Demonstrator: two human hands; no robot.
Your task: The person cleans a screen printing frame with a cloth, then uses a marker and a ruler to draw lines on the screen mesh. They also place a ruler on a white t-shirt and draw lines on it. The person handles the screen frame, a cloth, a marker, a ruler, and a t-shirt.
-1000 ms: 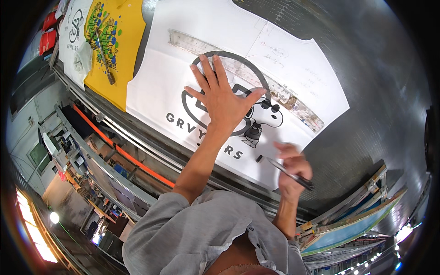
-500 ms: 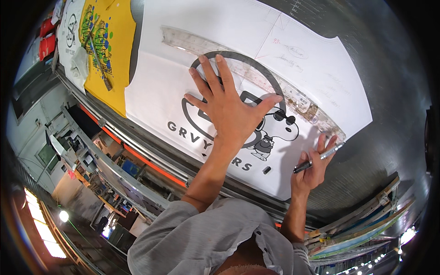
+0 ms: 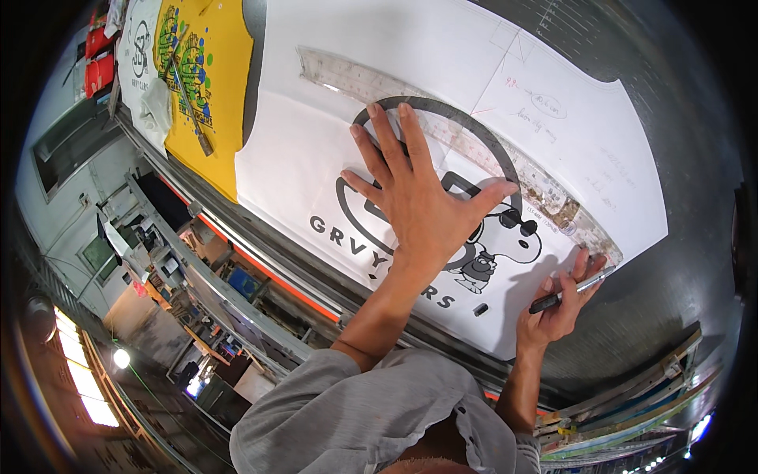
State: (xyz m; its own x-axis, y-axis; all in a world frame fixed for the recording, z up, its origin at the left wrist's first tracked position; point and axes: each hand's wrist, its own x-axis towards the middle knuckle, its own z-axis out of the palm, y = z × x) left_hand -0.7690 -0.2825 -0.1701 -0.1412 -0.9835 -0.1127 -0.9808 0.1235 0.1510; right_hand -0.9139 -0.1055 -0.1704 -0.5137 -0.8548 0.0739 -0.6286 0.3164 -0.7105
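My left hand lies flat with fingers spread on a white sheet printed with a black ring, lettering and a cartoon dog. Its fingertips reach the upper part of the ring, close to a long clear ruler that slants across the print. A dark-ended pen with a silvery barrel is held in my right hand, whose fingertips rest near the ruler's lower right end. A small black piece lies on the sheet between my forearms. Pencilled lines and handwritten notes mark the white area beyond the ruler.
A yellow printed fabric piece lies at the far left, with a long-handled tool on it. The dark table top extends to the right. Several wooden-edged frames are stacked at the lower right. An orange strip runs along the near edge.
The whole view has shifted, so everything sits a little farther right and lower. Against the sheet and ruler, both hands keep nearly the same places.
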